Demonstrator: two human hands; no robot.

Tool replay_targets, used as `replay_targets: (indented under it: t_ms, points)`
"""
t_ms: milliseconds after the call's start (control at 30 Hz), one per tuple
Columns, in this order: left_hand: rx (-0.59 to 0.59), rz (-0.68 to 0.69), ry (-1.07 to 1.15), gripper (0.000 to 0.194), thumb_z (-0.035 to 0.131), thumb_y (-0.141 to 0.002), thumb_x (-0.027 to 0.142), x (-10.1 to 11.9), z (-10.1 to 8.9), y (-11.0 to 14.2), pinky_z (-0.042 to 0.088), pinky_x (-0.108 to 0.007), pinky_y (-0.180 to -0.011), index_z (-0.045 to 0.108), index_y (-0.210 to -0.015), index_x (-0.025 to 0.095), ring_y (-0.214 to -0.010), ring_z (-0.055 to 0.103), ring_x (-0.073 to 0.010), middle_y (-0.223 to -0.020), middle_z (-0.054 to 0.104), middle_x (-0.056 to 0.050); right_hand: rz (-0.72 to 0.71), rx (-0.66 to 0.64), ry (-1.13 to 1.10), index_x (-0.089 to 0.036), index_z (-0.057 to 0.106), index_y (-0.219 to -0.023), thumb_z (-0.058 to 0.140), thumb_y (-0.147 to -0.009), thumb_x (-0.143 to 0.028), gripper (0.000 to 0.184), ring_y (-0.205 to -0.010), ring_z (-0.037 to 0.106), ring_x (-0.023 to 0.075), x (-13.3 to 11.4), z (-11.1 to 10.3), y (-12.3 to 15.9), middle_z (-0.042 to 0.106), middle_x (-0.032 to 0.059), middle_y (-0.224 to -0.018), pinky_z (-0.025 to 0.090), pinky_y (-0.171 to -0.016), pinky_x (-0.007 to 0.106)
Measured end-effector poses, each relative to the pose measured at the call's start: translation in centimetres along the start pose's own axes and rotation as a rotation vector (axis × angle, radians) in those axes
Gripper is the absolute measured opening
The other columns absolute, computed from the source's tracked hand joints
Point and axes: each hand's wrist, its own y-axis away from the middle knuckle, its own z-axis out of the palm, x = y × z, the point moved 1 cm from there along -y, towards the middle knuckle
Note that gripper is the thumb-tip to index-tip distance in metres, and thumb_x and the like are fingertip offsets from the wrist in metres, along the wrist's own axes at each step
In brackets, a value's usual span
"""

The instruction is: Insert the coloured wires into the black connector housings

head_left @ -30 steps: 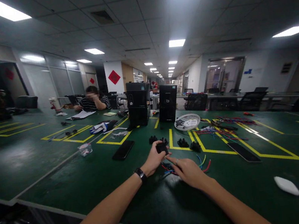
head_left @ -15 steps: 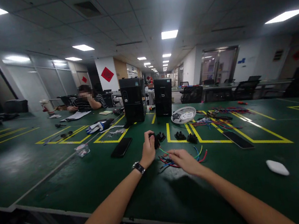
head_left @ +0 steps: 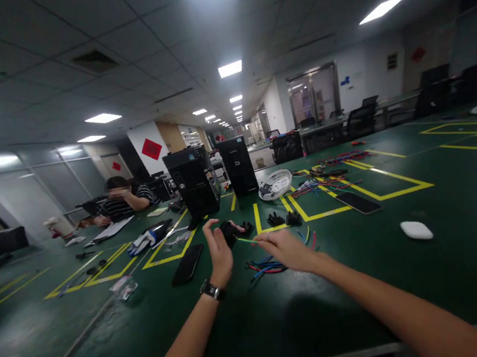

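My left hand (head_left: 220,256), with a black watch on the wrist, holds a small black plastic part (head_left: 229,232) above the table. One finger sticks up, while other fingers wrap behind the part. My right hand (head_left: 287,249) pinches a green wire (head_left: 246,241), whose far end reaches the black part; whether it is seated inside cannot be made out. Below my right hand lies a bunch of short blue, red and black wires (head_left: 265,268). Just beyond my hands, similar black parts (head_left: 275,220) sit on the green table, one partly behind my left fingers.
A dark phone (head_left: 187,264) lies left of my left hand, near a small clear box (head_left: 124,288). Two black computer towers (head_left: 239,166) stand behind. To the right are a white basket (head_left: 275,185), loose wires, a black slab (head_left: 358,202) and a white case (head_left: 416,230). Another person sits far left.
The view has tilted and swung right. A finger of my left hand has lifted off the black part. My right hand still pinches the green wire.
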Motion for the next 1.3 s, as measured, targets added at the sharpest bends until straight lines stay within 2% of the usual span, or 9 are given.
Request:
replay_targets:
  t_ms: [100, 167, 300, 467, 667, 833, 967, 1167, 1300]
  points:
    - [0.386, -0.119, 0.132, 0.022, 0.034, -0.094, 0.047, -0.6, -1.7, -2.9, 0.052, -0.031, -0.064, 0.038, -0.101, 0.026, -0.059, 0.063, -0.0126, -0.073, 0.059, 0.004, -0.055, -0.179, 0.192, -0.018, 0.066, -0.107, 0.038, -0.097, -0.027, 0.031, -0.070, 0.063, 0.0166, -0.1, 2.4, 0.9, 0.071, 0.0055, -0.082, 0.039, -0.064, 0.024]
    - [0.434, -0.173, 0.116, 0.021, 0.033, -0.094, 0.044, -1.1, -2.8, -5.3, 0.052, -0.031, -0.062, 0.039, -0.095, 0.024, -0.055, 0.063, -0.0125, -0.068, 0.058, 0.006, -0.072, -0.232, 0.258, -0.018, 0.065, -0.109, 0.038, -0.097, -0.027, 0.031, -0.072, 0.064, 0.0169, 0.2, 3.3, 1.3, 0.070, 0.0054, -0.082, 0.040, -0.065, 0.024]
    - [0.028, -0.228, -0.215, 0.030, 0.036, -0.092, 0.048, -2.7, -2.4, -7.7, 0.052, -0.032, -0.064, 0.046, -0.090, 0.020, -0.060, 0.064, -0.0166, -0.064, 0.061, 0.000, -0.067, -0.202, 0.298, -0.017, 0.067, -0.097, 0.036, -0.098, -0.026, 0.033, -0.079, 0.061, 0.0163, 1.3, 2.9, 1.3, 0.067, 0.0059, -0.085, 0.040, -0.072, 0.025]
    - [-0.338, -0.243, -0.641, 0.042, 0.025, -0.094, 0.050, -8.0, 2.7, -7.0, 0.049, -0.031, -0.067, 0.051, -0.083, 0.018, -0.067, 0.063, -0.0188, -0.069, 0.064, -0.005, -0.134, -0.144, 0.372, -0.018, 0.070, -0.091, 0.048, -0.094, -0.035, 0.028, -0.098, 0.051, 0.0201, 2.5, 1.7, 1.2, 0.059, 0.0077, -0.102, 0.037, -0.086, 0.032]
    - [-0.489, -0.214, -0.914, 0.035, 0.027, -0.096, 0.031, -13.0, 6.1, -7.6, 0.042, -0.032, -0.080, 0.052, -0.076, 0.018, -0.083, 0.060, -0.0200, -0.083, 0.063, -0.009, 0.027, -0.177, 0.512, -0.021, 0.067, -0.106, 0.049, -0.092, -0.020, 0.023, -0.100, 0.050, 0.0213, 5.3, 1.0, 1.4, 0.058, 0.0076, -0.104, 0.037, -0.082, 0.032]
    - [-0.641, -0.160, -1.113, 0.019, 0.040, -0.091, 0.020, -14.1, 6.0, -7.9, 0.038, -0.035, -0.088, 0.057, -0.083, 0.016, -0.095, 0.056, -0.0236, -0.096, 0.063, -0.014, 0.102, -0.295, 0.548, -0.024, 0.068, -0.100, 0.061, -0.086, -0.025, 0.016, -0.098, 0.051, 0.0225, 7.1, 1.2, 1.4, 0.059, 0.0059, -0.104, 0.036, -0.078, 0.031]
    - [-0.668, -0.126, -1.215, 0.029, 0.033, -0.093, 0.024, -13.9, 6.0, -7.7, 0.037, -0.041, -0.087, 0.060, -0.085, 0.016, -0.100, 0.052, -0.0280, -0.095, 0.063, -0.015, 0.117, -0.280, 0.564, -0.021, 0.066, -0.086, 0.055, -0.089, -0.022, 0.011, -0.096, 0.052, 0.0214, 7.1, 1.5, 1.3, 0.060, 0.0050, -0.099, 0.034, -0.076, 0.031]
    - [-0.612, -0.083, -1.208, 0.034, 0.033, -0.092, 0.033, -12.9, 6.5, -7.8, 0.029, -0.050, -0.094, 0.062, -0.097, 0.015, -0.115, 0.040, -0.0326, -0.113, 0.060, -0.016, 0.170, -0.120, 0.565, -0.018, 0.058, -0.092, 0.046, -0.093, -0.017, 0.012, -0.086, 0.057, 0.0195, 6.5, 0.9, 0.8, 0.065, 0.0053, -0.089, 0.032, -0.074, 0.030]
    - [-0.716, -0.084, -1.067, 0.032, 0.061, -0.077, 0.043, -13.1, 7.8, -8.6, 0.028, -0.045, -0.098, 0.064, -0.101, 0.022, -0.115, 0.044, -0.0300, -0.111, 0.063, -0.009, 0.227, 0.097, 0.423, -0.018, 0.054, -0.096, 0.039, -0.096, -0.019, 0.016, -0.076, 0.060, 0.0175, 6.2, -0.1, 0.3, 0.065, 0.0032, -0.080, 0.034, -0.072, 0.028]
